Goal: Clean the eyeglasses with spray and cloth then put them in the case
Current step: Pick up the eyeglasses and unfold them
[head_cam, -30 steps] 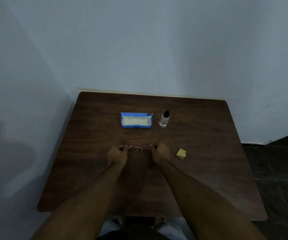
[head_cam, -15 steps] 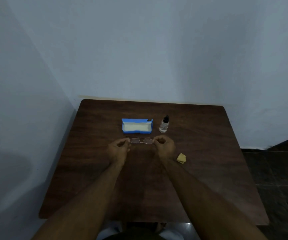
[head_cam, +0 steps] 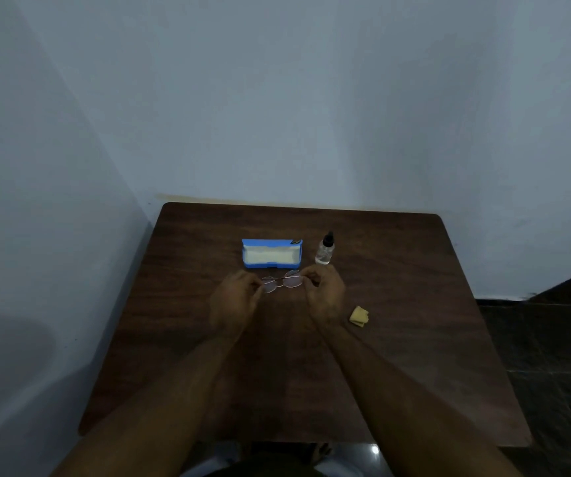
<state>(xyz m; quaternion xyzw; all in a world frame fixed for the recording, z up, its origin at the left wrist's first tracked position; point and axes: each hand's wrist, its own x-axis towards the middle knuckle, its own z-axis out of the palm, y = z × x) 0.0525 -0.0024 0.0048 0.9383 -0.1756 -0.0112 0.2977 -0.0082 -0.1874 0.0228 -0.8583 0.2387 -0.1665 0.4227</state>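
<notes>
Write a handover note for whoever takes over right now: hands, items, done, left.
Left hand pinches the left end of the eyeglasses; right hand pinches the right end.
They are held just in front of the open blue case, lining bare.
Spray bottle stands capped right of the case; folded cloth lies on the table near the right wrist.
Done: glasses in hand.
Left: spray, wipe, put in case.

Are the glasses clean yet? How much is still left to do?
Nearly nothing looks done: only the blue case lies open, ready. In hand: the left hand and right hand pinch the eyeglasses at their ends. Left: the spray bottle stands beside the case and the folded cloth lies on the table, neither held, so spraying, wiping and casing remain.
</notes>
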